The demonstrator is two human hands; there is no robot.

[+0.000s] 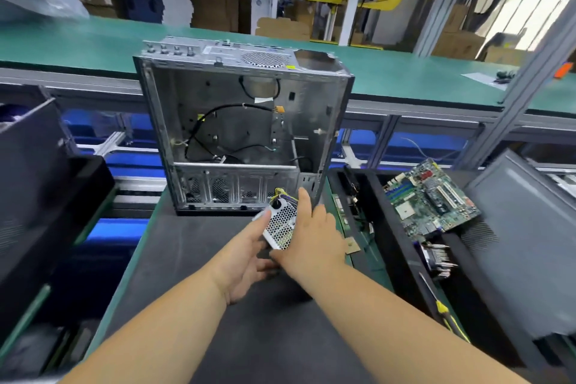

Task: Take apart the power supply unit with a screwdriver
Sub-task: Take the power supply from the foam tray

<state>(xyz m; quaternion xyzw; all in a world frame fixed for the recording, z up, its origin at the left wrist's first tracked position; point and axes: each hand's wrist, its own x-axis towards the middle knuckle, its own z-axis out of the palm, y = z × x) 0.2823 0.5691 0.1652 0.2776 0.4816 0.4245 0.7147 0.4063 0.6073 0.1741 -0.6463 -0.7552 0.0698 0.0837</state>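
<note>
Power supply unit sits between left fingers and right fingers.

Power supply unit underside behind hands; screwdriver handle blurred.

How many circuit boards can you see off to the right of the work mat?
2. A large motherboard lies tilted on the black tray at right. A narrow green board lies along the mat's right edge, by the right hand. More may be hidden in the trays.

Silver honeycomb-perforated power supply unit
</note>
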